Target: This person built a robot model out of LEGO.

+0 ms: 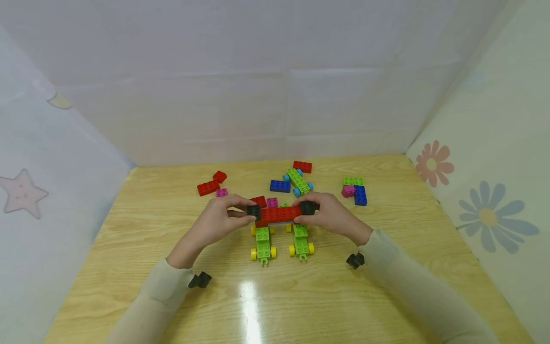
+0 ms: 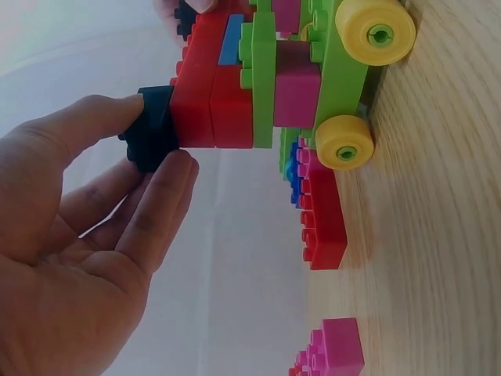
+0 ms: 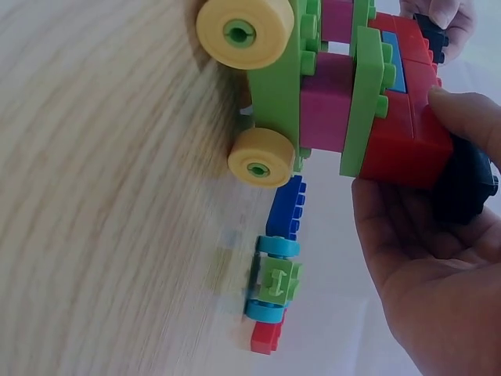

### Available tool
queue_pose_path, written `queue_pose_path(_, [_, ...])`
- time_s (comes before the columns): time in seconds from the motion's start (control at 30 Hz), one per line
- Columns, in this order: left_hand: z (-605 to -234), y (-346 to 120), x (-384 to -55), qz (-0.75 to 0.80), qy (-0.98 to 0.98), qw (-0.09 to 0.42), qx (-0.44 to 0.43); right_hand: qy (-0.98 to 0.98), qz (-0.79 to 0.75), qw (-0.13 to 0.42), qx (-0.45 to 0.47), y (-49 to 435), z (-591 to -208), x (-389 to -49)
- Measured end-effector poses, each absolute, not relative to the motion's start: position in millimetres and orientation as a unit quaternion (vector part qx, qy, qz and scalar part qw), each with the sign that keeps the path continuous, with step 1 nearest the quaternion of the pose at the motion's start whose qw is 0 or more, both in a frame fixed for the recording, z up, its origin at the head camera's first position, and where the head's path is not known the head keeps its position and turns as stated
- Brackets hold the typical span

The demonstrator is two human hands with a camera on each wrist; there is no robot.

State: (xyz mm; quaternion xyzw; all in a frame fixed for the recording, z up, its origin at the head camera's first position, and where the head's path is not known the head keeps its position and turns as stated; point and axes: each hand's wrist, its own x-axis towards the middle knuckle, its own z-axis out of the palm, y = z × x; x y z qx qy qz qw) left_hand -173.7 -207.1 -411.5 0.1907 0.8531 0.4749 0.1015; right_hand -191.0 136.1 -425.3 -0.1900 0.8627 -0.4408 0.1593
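Both hands are at a toy brick structure in the middle of the table. My left hand (image 1: 216, 217) pinches a black brick (image 2: 150, 129) between thumb and fingers at the left end of the red bricks (image 1: 277, 215). At the right end my right hand (image 1: 333, 215) grips a second black brick (image 3: 463, 184), its thumb also against the red brick. Beneath the red layer are a blue brick (image 2: 232, 39), light green bricks (image 3: 362, 106) and magenta bricks (image 2: 296, 86). They stand on two light green wheeled bases (image 1: 264, 248) with yellow wheels (image 2: 344, 142).
Behind the structure lie a light green car base (image 1: 297, 179) with blue wheels, a blue brick (image 1: 280, 186) and a red brick (image 1: 302, 166). Red bricks (image 1: 208, 188) lie at the back left. Green bricks (image 1: 353, 181), a blue brick (image 1: 360, 195) and a magenta brick (image 1: 348, 191) lie right.
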Motion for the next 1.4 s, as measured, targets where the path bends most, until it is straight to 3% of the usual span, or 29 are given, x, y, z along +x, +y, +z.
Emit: queue_pose_path(1.4, [-409.5,-208.3,-163.9,0.462,0.858,0.121,0.189,0.859,-0.445,0.165,-0.193,139.7,-426.1,-183.4])
